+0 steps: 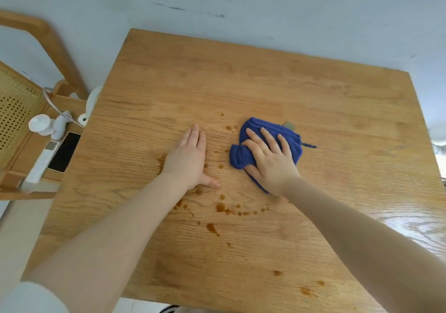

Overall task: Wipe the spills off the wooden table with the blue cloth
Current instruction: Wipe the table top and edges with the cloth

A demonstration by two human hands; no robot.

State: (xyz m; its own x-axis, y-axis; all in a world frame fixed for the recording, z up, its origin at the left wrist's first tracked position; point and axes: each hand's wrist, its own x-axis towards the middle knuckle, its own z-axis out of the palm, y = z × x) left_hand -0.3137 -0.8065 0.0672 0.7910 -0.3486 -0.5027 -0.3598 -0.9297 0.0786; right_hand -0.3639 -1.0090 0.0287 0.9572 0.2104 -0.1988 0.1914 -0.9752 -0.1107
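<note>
A crumpled blue cloth (243, 154) lies near the middle of the wooden table (325, 100). My right hand (269, 159) presses flat on the cloth with its fingers spread and straight, a ring on one finger. My left hand (191, 158) rests flat on the bare wood to the left of the cloth, fingers together, thumb out. Brown spills (220, 207) dot the table in front of both hands, with a few drops (230, 128) between the hands and more near the front right edge (306, 291).
To the left of the table stands a wooden shelf (29, 158) with a white remote (42, 161), a black phone (64, 152) and small white items. A grey wall runs along the table's far edge.
</note>
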